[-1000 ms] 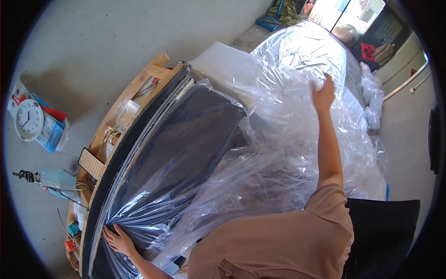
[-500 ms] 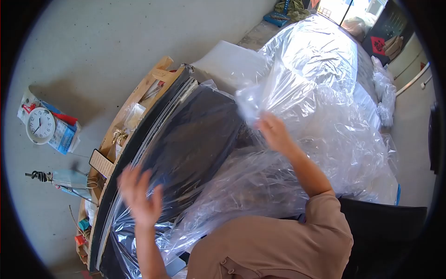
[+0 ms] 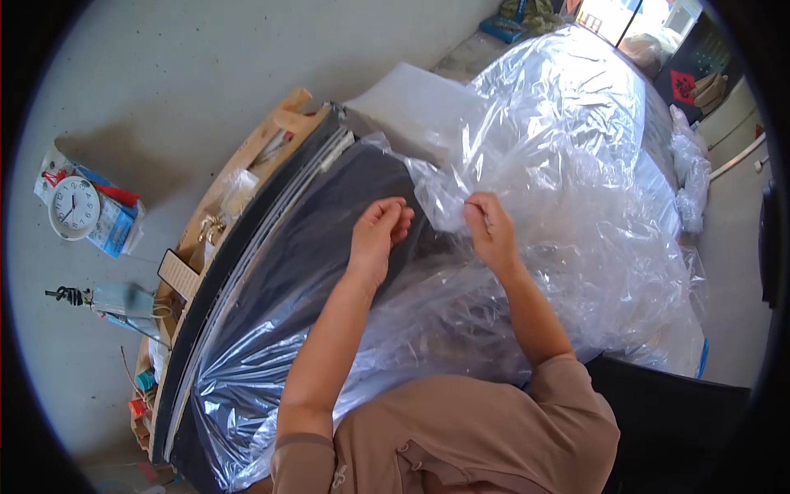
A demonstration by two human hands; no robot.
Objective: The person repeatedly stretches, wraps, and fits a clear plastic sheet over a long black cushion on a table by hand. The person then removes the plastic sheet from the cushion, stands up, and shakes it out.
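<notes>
A round white clock (image 3: pixel 74 207) hangs over there on the pale wall (image 3: pixel 206 70), blue-and-white packaging (image 3: pixel 107 234) just beside it. Along the wooden shelf (image 3: pixel 288 119) sits a teal lid (image 3: pixel 146 380). Red paper (image 3: pixel 682 86) shows near the bright doorway (image 3: pixel 650 20); a black chair (image 3: pixel 658 420) stands nearer.

Hands: two, being one left hand (image 3: pixel 376 239) and one right hand (image 3: pixel 494 236). Coverings and clothing: one broad spread of clear plastic film (image 3: pixel 568 218), one narrow bundle of crinkled plastic (image 3: pixel 690 169), one brown short-sleeved shirt (image 3: pixel 469 416). Furnishings and sundries: one dark tabletop (image 3: pixel 329 226), one long wooden shelf (image 3: pixel 244 156), one round white wall clock (image 3: pixel 74 207), one light-blue hanging pouch (image 3: pixel 123 301), one teal cap (image 3: pixel 146 380), one red paper sign (image 3: pixel 682 86).
</notes>
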